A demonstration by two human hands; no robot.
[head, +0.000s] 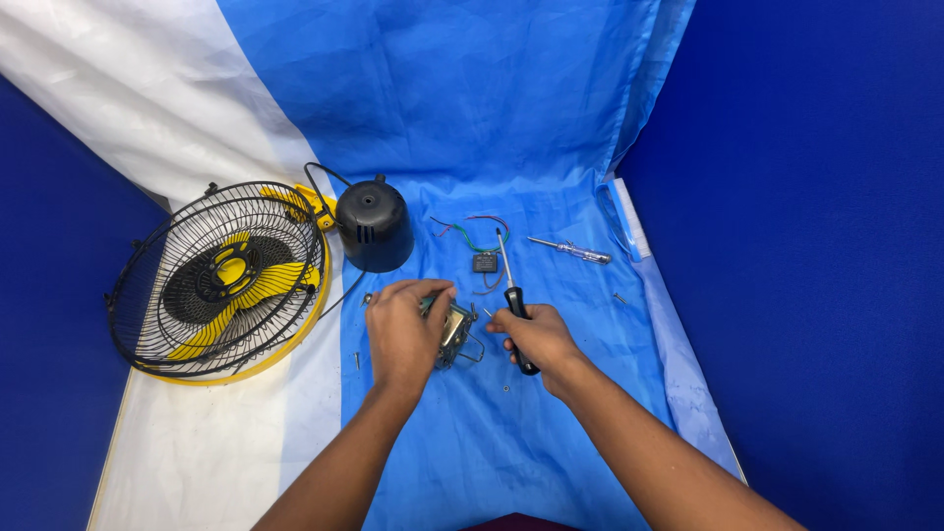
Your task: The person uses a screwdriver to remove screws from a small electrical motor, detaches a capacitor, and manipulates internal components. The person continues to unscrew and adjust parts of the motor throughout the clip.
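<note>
Disassembly step under way: left hand (405, 332) clamped over small motor part (454, 332) on blue sheet (551, 433); right hand (536, 339) gripping black-handled screwdriver (511, 285), tip raised away. Next move likely calls for seating tip squarely on a fastener.

There is a single view, from a camera worn on the person's head, looking steeply down and forward over both forearms, which enter from the bottom edge of the frame. It sits close enough that the hands fall just below the middle of the frame, while the blue and white sheet on the surface (551, 128) fills most of the frame. Dark blue walls close in the left and right edges, and with no second view nothing is shared.
</note>
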